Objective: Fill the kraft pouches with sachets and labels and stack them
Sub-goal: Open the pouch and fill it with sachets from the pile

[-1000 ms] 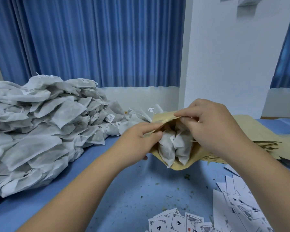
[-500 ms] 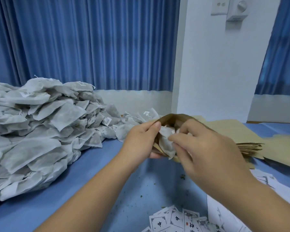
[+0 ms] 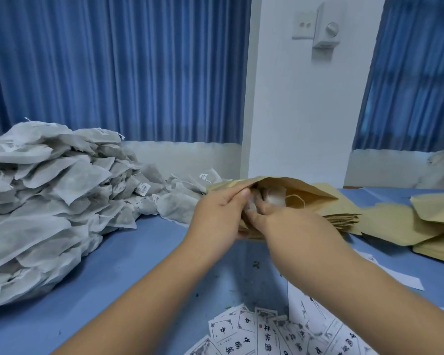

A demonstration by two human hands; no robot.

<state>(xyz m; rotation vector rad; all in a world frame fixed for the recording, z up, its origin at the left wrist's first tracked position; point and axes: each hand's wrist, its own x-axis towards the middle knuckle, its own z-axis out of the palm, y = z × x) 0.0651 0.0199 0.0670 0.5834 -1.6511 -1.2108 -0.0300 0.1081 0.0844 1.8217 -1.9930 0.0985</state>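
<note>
A kraft pouch (image 3: 303,192) is held up over the blue table, mouth toward me and spread wide. My left hand (image 3: 215,216) grips the pouch's left edge with thumb and fingers. My right hand (image 3: 280,226) has its fingers inside the mouth, curled on white sachets (image 3: 274,197) that sit mostly inside; a thin string loops out beside them. A big heap of grey-white sachets (image 3: 49,196) fills the left side. Printed paper labels (image 3: 267,334) lie scattered at the near edge.
A flat stack of empty kraft pouches (image 3: 344,219) lies just behind my hands. More kraft pouches (image 3: 436,226) pile up at the right. White sheets (image 3: 395,275) lie by my right forearm. Blue curtains and a white wall stand behind the blue table (image 3: 139,265).
The sachets have gone deeper into the pouch; earlier they hung halfway out. My right hand has pushed into the mouth, and my view has tilted upward.
</note>
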